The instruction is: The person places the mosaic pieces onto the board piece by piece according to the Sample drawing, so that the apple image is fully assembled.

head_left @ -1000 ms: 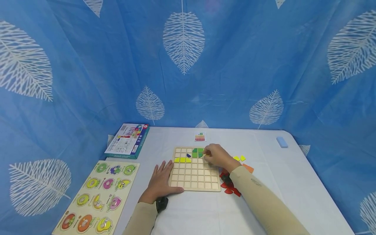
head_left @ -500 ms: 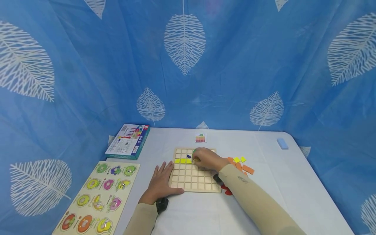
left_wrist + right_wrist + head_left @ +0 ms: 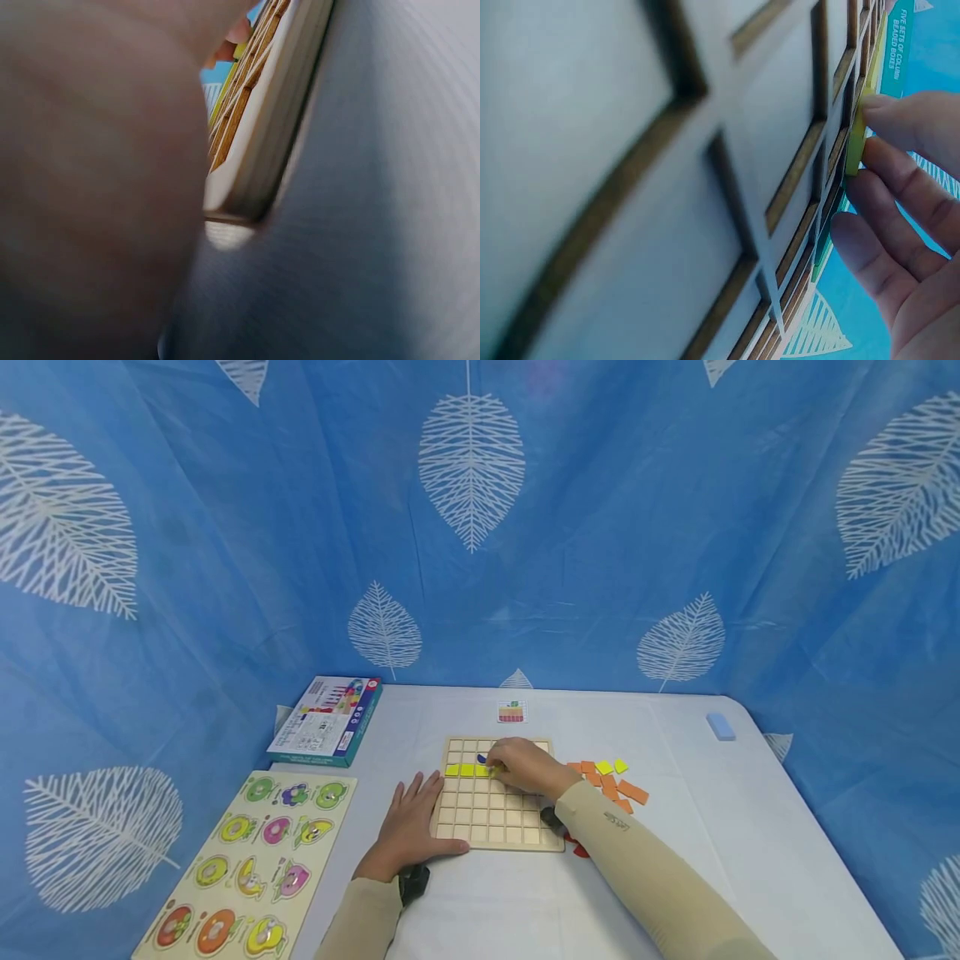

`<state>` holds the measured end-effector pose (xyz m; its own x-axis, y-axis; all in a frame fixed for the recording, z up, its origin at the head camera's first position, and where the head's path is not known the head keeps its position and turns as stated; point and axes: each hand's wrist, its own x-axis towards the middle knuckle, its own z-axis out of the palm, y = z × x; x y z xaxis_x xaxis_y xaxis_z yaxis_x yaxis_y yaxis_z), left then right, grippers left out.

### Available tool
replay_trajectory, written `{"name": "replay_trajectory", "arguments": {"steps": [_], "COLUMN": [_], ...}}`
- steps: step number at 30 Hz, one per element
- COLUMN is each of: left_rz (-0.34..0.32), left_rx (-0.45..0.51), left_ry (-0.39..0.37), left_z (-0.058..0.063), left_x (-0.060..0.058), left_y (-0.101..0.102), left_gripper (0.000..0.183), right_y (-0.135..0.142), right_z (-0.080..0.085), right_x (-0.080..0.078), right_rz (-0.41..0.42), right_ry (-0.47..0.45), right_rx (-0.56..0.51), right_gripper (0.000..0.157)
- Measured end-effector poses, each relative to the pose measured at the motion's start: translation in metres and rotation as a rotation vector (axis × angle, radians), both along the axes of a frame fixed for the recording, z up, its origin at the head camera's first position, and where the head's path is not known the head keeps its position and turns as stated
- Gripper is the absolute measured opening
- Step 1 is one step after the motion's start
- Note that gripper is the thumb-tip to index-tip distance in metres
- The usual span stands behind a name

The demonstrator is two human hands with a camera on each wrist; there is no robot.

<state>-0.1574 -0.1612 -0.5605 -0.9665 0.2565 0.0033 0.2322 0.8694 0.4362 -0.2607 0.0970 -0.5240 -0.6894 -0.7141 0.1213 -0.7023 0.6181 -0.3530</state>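
Note:
A wooden grid board (image 3: 480, 835) lies on the table in the head view. My left hand (image 3: 411, 822) rests along its left edge, fingers straight and thumb at the front corner. Over the upper middle of the board, my right hand (image 3: 527, 767) pinches a yellow tile (image 3: 856, 154) between thumb and fingertips, right at the grid surface. The tile is at the right end of a row of yellow tiles (image 3: 467, 771). A dark blue tile (image 3: 482, 759) sits just above that row. Green tiles (image 3: 823, 241) on the board are behind my right hand in the head view.
Right of the board lie loose orange tiles (image 3: 609, 782), yellow tiles (image 3: 604, 767) and red tiles (image 3: 581, 852). A pattern card (image 3: 512, 712) is behind it. A fruit puzzle board (image 3: 247, 860) and a flat box (image 3: 326, 718) stand left; a blue block (image 3: 721, 727) sits far right.
My right hand has moved left from the board's upper right to the end of the yellow row, now covering the green tiles. It has barely shifted in the last half second. My left hand stays put.

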Motion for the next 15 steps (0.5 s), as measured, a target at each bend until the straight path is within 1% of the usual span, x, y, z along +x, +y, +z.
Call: {"name": "replay_trajectory", "arguments": {"steps": [4,15], "left_rz": [0.006,0.0], "left_rx": [-0.003,0.002], "left_ry": [0.001,0.016], "left_z": [0.0,-0.0009], "left_x": [-0.0001,-0.0001], "left_y": [0.0002,0.0], "left_gripper": [0.13,0.13], "right_y": [0.0014,0.0057], "right_z": [-0.0007,-0.0027], "right_x": [0.0011,-0.0002], "right_rz": [-0.009,-0.059], "right_ry": [0.0,-0.139], "right_rx": [-0.024,-0.143], "right_gripper": [0.019,0.016]}}
